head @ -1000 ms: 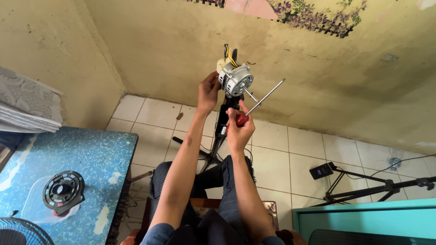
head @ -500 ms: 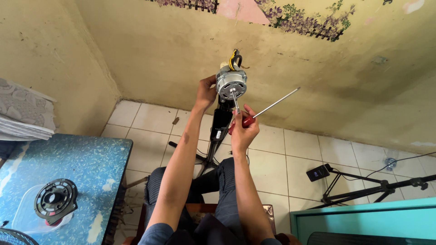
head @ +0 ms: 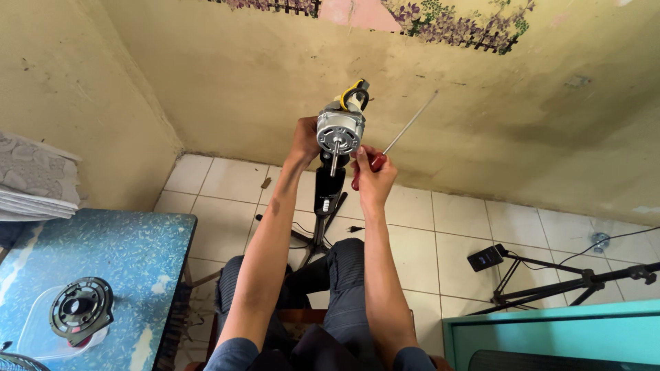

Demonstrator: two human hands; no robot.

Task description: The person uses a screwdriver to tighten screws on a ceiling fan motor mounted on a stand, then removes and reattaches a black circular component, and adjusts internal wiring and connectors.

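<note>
While we sit facing the yellowed wall, we hold a silver fan motor up at arm's length, its shaft pointing back towards us. Our left hand wraps the left side of the motor, the grip closed on its casing. Our right hand, just right of the motor and below it, has its grip closed on the red handle of a screwdriver, whose long metal shank slants up and away to the right of the motor; the fingertips of that hand touch the motor near the shaft. A yellow and black bundle of wires sits on the far end of the motor. Directly below the motor a black fan stand rises from the tiled floor. Well to the lower left of the motor, a blue counter carries a round black fan part. To the lower right of the motor lies a black tripod on the floor.
</note>
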